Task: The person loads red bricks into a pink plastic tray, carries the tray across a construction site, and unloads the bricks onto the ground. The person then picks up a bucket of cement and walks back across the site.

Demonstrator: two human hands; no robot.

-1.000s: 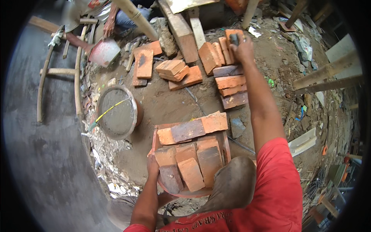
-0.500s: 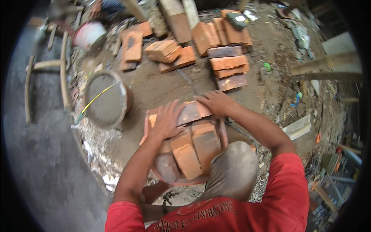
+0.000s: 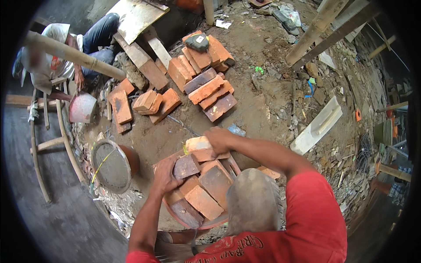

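A round basin [image 3: 193,224] heaped with orange bricks sits on the dirt in front of my knee [image 3: 254,201]. My left hand [image 3: 164,175] grips a dark brown brick [image 3: 186,165] at the left side of the heap. My right hand [image 3: 219,138] is closed over a pale orange brick [image 3: 199,151] on the far side of the heap. The two bricks lie next to each other on top of the other bricks in the basin.
A loose pile of bricks [image 3: 206,85] lies beyond, with a dark small object [image 3: 197,41] on top. A round pan [image 3: 112,166] sits left. Another person [image 3: 66,48] sits far left by a bucket [image 3: 81,107]. Planks, poles and a white float [image 3: 318,127] lie around.
My right hand came back from the far brick pile to the basin. Both hands were together on one brick half a second ago; now each rests on its own brick.
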